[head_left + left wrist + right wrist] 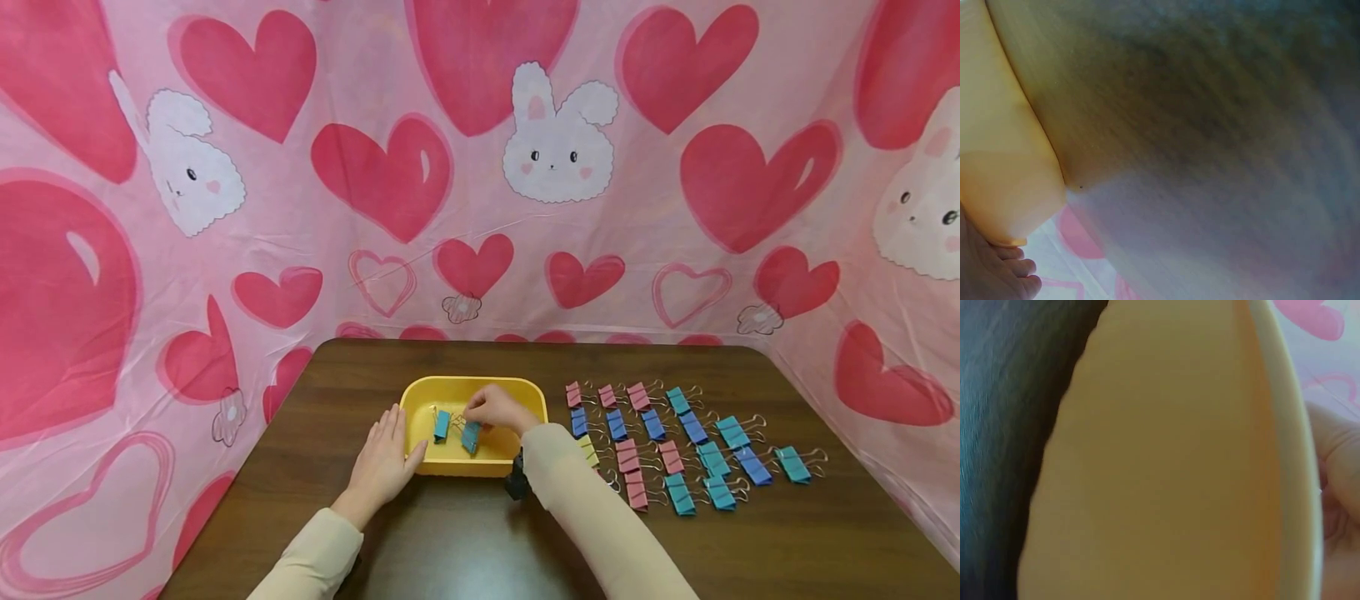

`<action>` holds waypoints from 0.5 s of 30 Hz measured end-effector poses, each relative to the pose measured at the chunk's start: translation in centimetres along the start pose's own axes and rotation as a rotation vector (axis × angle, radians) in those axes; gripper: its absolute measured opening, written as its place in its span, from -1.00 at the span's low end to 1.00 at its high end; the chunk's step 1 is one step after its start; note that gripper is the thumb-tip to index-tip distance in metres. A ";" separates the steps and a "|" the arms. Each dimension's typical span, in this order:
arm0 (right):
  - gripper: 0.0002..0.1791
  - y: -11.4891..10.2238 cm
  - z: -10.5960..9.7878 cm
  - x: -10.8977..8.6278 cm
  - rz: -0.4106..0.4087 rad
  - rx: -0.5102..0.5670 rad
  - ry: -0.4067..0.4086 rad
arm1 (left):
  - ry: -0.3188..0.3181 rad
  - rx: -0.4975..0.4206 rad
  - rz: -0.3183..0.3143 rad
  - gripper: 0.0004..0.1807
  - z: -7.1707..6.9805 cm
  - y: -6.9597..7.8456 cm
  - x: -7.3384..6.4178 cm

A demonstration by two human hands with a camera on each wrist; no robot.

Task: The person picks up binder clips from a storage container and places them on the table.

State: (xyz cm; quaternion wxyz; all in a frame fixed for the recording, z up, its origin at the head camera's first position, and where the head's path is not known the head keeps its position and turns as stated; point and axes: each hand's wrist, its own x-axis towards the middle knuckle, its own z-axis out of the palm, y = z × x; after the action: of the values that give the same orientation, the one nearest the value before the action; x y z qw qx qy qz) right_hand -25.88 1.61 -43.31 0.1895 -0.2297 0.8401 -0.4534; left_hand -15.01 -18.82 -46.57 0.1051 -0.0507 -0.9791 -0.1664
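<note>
A yellow plastic tray [465, 469] sits on the table, its outer wall [1154, 456] filling much of the right wrist view. My left hand [382, 457] lies against the tray's left side with fingers extended, and the left wrist view catches those fingers [1019, 269] beside the tray. Over the tray, my right hand [498, 410] pinches a teal binder clip [470, 437] between thumb and fingers. A second teal binder clip [442, 426] rests on the tray floor to the left of it. The tray wall hides most of the right hand [1341, 469] in the right wrist view.
To the right of the tray, pink, blue, teal and yellow binder clips [652, 425] lie in rough rows on the dark wooden table [450, 542]. My right forearm [592, 508] overlaps the nearest ones. A pink heart-and-rabbit cloth [480, 225] hangs around the table.
</note>
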 end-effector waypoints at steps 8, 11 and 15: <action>-0.88 -0.2 -1.5 -0.8 -0.033 -0.119 -0.106 | 0.000 -0.008 0.003 -0.19 0.0 0.0 0.0; -0.88 0.0 -2.1 -1.1 -0.035 -0.131 -0.127 | -0.007 -0.011 -0.003 -0.19 0.0 0.0 0.0; -0.88 0.4 -2.8 -1.4 -0.044 -0.133 -0.138 | -0.009 -0.008 -0.005 -0.19 0.0 0.0 0.0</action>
State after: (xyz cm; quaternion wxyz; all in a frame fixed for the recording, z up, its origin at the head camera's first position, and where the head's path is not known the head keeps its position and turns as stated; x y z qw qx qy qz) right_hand -26.28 4.46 -42.06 0.2213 -0.2911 0.8479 -0.3840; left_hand -14.99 -18.86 -46.60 0.1002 -0.0496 -0.9790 -0.1705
